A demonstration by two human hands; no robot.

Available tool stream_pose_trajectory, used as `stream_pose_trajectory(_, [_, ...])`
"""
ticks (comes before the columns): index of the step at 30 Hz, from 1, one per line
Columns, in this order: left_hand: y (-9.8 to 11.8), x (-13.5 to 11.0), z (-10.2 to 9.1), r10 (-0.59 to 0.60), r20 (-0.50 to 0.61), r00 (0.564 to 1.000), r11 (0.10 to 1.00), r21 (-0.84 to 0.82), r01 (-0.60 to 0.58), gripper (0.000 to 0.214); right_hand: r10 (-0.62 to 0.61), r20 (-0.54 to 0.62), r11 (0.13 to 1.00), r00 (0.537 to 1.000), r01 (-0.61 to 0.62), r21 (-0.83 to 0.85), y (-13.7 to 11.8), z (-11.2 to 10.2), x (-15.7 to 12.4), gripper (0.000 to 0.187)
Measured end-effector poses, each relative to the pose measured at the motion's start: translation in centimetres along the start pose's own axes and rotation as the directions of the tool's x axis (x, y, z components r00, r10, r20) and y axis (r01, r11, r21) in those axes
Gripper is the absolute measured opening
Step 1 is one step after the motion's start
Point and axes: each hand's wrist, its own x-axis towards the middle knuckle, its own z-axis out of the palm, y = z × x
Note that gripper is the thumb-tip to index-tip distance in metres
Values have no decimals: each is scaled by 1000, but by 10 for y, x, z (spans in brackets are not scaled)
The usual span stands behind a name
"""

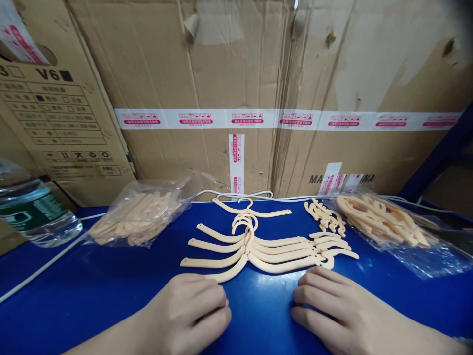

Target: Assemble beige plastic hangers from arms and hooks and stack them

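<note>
Several cream plastic hangers [221,246] lie overlapped on the blue table, their hooks bunched at the middle. One more hanger [271,213] lies behind them. At their right ends are short curved cream pieces [334,244], with a cluster of small wavy pieces [325,216] farther back. My left hand [201,308] rests in a loose fist at the front hanger's left end, partly covering that end. Near the front hanger's right end, my right hand [328,303] rests on the table with its fingers curled in. Nothing shows in either hand, though the palms are hidden.
A clear bag of cream pieces [138,217] lies at the left, another bag [384,219] at the right. A water bottle [35,212] stands far left. White cable [48,271] runs along the left and back. Large cardboard boxes [207,74] wall off the back.
</note>
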Motion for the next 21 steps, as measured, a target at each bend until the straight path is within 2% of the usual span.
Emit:
stream_pose_trajectory(4, [-1, 3, -1, 4, 17, 1000, 1000, 24, -5, 40, 2, -1, 1000, 1000, -2, 0, 0, 0, 0, 35])
stream_pose_trajectory(8, [1, 5, -3, 82, -23, 996, 993, 83, -80, 38, 3, 7, 1000, 1000, -3, 5, 0, 0, 0, 35])
stream_pose_trajectory(12, [6, 6, -5, 74, -81, 994, 990, 124, -64, 34, 2, 5, 1000, 1000, -2, -1, 0, -1, 1, 36])
stream_pose_trajectory(16, [9, 6, -6, 107, -32, 994, 989, 103, -103, 35, -2, -3, 1000, 1000, 2, -14, 0, 0, 0, 36])
stream_pose_trajectory(21, [8, 7, -5, 73, -37, 997, 995, 75, -70, 39, -10, 1, 1000, 1000, 10, -17, 0, 0, 0, 33])
